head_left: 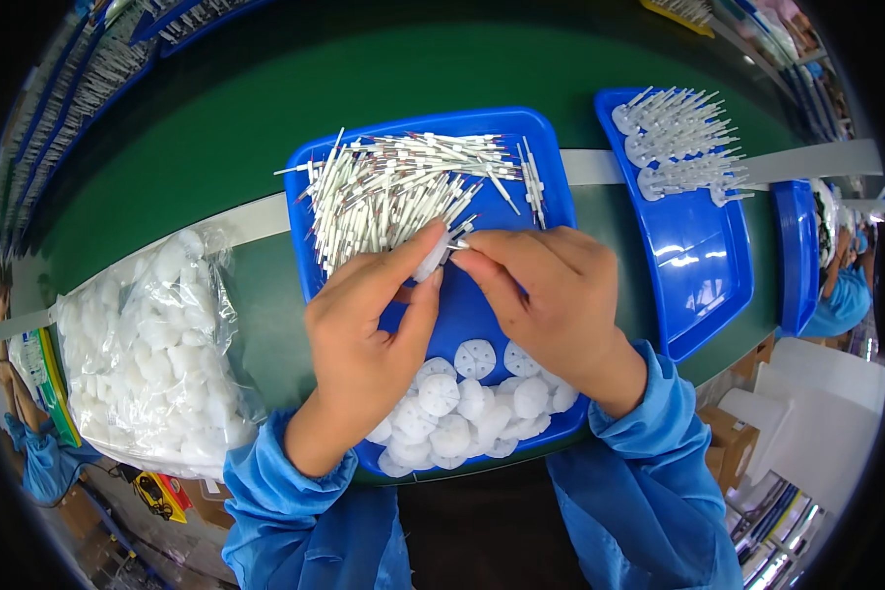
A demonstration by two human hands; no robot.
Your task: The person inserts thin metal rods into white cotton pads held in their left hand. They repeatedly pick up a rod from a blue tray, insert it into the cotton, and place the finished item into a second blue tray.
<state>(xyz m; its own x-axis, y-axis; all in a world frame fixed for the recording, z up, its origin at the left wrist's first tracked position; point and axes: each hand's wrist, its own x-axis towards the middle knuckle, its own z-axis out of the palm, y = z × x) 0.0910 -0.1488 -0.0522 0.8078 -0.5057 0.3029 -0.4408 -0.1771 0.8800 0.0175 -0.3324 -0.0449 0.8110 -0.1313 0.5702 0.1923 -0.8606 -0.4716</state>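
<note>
Over the middle of a blue tray [551, 147], my left hand [349, 324] pinches a white plastic disc [430, 262], tilted nearly edge-on, between thumb and fingers. My right hand [556, 290] is closed in a pinch on a thin white stick [457, 245] against the disc's right side. Whether the stick's tip sits in a hole of the disc cannot be made out. Behind my hands lies a heap of thin white sticks [393, 202] with reddish tips. At the tray's near end, loose white discs [450, 433] with small holes are piled.
Right, a second blue tray [698, 305] holds discs fitted with sticks [683, 147] at its far end. Left stands a clear bag of white discs [167, 364]. A metal strip [256, 218] crosses the green table [423, 69]. Another person's blue sleeve [844, 305] shows far right.
</note>
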